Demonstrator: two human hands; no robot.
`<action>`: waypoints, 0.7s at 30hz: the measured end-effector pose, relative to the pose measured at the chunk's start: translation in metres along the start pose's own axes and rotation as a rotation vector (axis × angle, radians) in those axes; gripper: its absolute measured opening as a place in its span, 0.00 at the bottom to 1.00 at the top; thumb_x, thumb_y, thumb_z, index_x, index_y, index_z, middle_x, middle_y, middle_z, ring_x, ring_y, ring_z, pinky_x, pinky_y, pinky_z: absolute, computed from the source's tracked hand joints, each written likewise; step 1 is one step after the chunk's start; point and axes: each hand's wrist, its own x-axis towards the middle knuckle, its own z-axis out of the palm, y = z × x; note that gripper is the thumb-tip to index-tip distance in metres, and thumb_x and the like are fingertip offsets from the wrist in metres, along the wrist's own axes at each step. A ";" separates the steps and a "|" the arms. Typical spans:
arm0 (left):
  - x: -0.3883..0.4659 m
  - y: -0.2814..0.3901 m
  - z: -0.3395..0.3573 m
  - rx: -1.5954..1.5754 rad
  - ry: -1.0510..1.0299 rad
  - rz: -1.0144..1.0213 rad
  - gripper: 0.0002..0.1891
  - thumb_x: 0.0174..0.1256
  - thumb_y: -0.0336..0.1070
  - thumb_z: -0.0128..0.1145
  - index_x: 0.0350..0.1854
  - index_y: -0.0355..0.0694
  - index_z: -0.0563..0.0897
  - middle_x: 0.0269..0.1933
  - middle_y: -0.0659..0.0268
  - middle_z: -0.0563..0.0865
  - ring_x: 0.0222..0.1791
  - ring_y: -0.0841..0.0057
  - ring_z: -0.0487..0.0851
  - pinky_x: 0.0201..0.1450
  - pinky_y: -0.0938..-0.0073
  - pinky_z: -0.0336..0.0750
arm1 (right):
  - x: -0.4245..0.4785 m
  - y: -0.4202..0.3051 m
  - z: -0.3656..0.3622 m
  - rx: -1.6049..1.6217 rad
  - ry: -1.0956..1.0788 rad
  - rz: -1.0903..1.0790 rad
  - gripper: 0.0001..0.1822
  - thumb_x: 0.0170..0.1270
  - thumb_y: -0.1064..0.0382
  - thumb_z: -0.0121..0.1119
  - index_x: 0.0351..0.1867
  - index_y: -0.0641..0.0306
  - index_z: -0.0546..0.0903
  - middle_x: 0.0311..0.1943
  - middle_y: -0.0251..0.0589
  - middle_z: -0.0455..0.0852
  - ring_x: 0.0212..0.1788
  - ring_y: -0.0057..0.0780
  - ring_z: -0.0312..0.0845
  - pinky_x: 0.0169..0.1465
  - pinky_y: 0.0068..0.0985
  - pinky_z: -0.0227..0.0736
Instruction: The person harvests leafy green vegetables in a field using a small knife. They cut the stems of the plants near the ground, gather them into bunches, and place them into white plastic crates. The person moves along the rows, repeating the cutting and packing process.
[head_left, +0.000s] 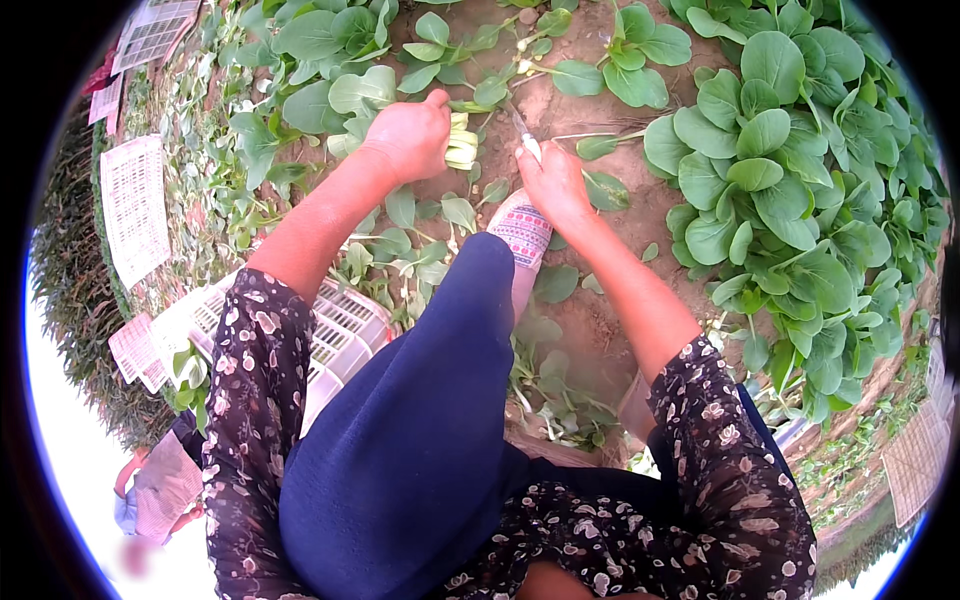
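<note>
My left hand (414, 135) is closed around a bunch of leafy greens; its pale cut stems (461, 142) point right and its broad leaves (363, 90) spread out to the left. In my right hand (553, 177) is a small knife with a white handle (532, 146), its thin blade directed up and left towards the soil. The knife and the stems are a short distance apart. Just above the blade, small leafy plants (634, 60) stand on the brown soil. My fingertips on the left are partly hidden by the hand.
Dense leafy greens (772, 172) fill the right side. A white plastic crate (345, 322) stands beside my left elbow, with more crates (135, 206) at the far left. My shoe (521, 229) is between loose leaves on the soil. Another person (166, 487) is at the lower left.
</note>
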 end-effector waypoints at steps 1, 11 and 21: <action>0.000 -0.002 -0.001 -0.011 0.000 0.004 0.11 0.53 0.34 0.57 0.37 0.33 0.81 0.48 0.53 0.82 0.35 0.55 0.87 0.39 0.57 0.82 | 0.000 -0.001 0.002 -0.016 -0.002 0.010 0.21 0.70 0.52 0.57 0.37 0.75 0.80 0.32 0.67 0.86 0.38 0.64 0.84 0.44 0.50 0.78; -0.002 -0.004 0.008 -0.018 -0.016 0.026 0.12 0.50 0.35 0.58 0.36 0.34 0.82 0.46 0.55 0.83 0.37 0.57 0.88 0.39 0.58 0.83 | 0.000 -0.004 0.011 0.047 0.041 0.075 0.22 0.69 0.51 0.58 0.35 0.75 0.83 0.30 0.65 0.86 0.38 0.63 0.84 0.44 0.49 0.77; -0.005 -0.005 0.009 -0.020 -0.034 0.037 0.13 0.51 0.35 0.59 0.36 0.33 0.82 0.52 0.55 0.83 0.38 0.57 0.88 0.43 0.58 0.83 | 0.008 -0.019 -0.004 0.027 -0.244 0.190 0.25 0.70 0.48 0.54 0.39 0.74 0.85 0.37 0.66 0.87 0.45 0.61 0.85 0.52 0.47 0.76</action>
